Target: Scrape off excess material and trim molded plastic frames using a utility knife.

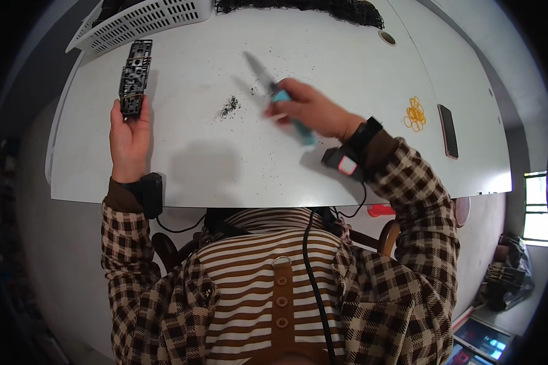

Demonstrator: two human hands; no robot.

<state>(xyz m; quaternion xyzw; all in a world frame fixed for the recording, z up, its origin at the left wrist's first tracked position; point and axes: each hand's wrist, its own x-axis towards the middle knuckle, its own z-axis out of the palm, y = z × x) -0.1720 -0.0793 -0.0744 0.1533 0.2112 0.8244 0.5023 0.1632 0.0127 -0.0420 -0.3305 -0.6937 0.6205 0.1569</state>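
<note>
At the left of the white table (201, 73), my left hand (129, 146) grips the lower end of a bundle of black moulded plastic parts (136, 70). Tan rubber bands go round this bundle, which points away from me. My right hand (319, 111) is closed around the teal handle of a knife (260, 69) over the middle of the table. Its grey blade points to the far left, and motion blurs both blade and handle. Just left of the knife lies a scatter of small black plastic scraps (229, 107).
A white slotted basket (155, 23) holding dark items stands at the far left. Black lattice-like parts (347, 10) line the far edge, near a tape roll (387, 38). Yellow rubber bands (415, 115) and a phone (448, 132) lie on the right. Black cables hang at the near edge.
</note>
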